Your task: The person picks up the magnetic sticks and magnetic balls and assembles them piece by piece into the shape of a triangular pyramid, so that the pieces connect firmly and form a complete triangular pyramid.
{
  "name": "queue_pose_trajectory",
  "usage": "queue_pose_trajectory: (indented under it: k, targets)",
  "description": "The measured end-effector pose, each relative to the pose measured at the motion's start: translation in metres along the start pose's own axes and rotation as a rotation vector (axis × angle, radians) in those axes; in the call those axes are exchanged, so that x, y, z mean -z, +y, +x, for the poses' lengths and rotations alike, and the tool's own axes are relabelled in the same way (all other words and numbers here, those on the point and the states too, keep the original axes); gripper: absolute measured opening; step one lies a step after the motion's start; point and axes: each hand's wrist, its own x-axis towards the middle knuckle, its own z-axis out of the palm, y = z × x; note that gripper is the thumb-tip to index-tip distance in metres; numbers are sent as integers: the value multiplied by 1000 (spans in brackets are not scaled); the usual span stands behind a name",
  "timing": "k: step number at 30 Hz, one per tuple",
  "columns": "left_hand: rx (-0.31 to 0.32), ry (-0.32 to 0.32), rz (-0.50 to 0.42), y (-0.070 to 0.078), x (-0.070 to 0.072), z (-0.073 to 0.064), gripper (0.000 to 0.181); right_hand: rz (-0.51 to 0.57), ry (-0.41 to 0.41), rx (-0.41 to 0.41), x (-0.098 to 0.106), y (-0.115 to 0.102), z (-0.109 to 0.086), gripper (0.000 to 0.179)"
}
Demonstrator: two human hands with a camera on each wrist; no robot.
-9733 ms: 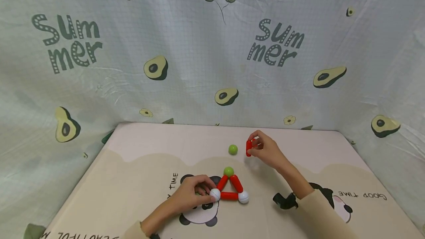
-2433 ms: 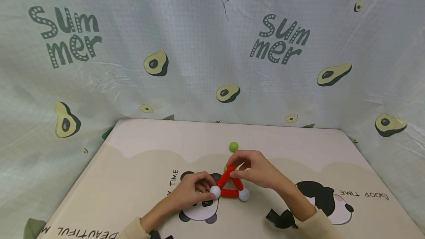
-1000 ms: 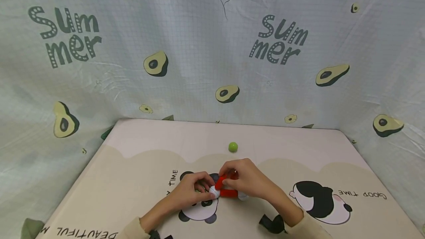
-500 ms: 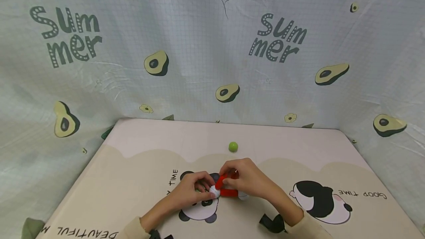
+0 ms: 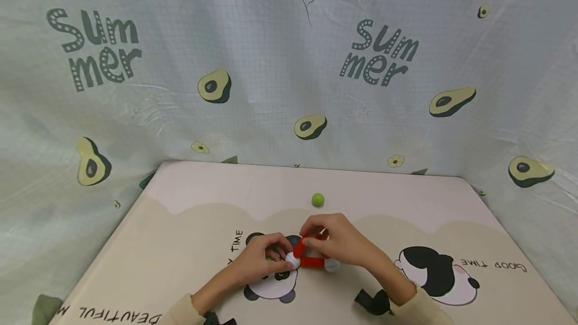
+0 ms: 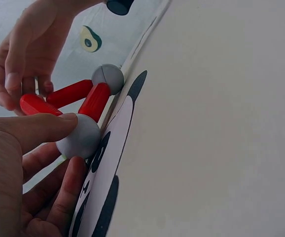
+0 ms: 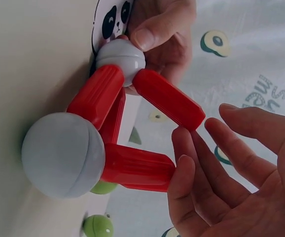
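My left hand (image 5: 262,260) pinches a white ball (image 6: 78,136) between thumb and fingers, at one corner of a frame of red toy rods. A sliver of green shows behind those fingers. One red rod (image 5: 311,263) joins this ball to a second white ball (image 7: 63,154). Another red rod (image 7: 169,98) slants up from the held ball, and one more red rod (image 7: 137,168) leads off the second. My right hand (image 5: 340,239) is over the frame, fingertips touching those rods' free ends, thumb apart from them. A green ball (image 7: 103,187) is mostly hidden behind the frame.
A loose green ball (image 5: 318,199) lies on the table behind the frame. The table (image 5: 180,245) bears printed pandas and letters. A patterned cloth (image 5: 253,64) hangs at the back and sides. A black strap-like piece (image 5: 372,302) sits beside the right wrist.
My right hand has brought a red rod from beside the loose green ball to the frame; it now rises from the held white ball. Lately that hand shifted slightly. My left hand stays put.
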Motion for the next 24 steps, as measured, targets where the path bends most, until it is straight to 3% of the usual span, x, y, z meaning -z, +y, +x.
queue_pose_trajectory:
  k: [24]
  targets:
    - [30,13,-11,3,-5,5,25,6,123,-41,33,15,-2,7]
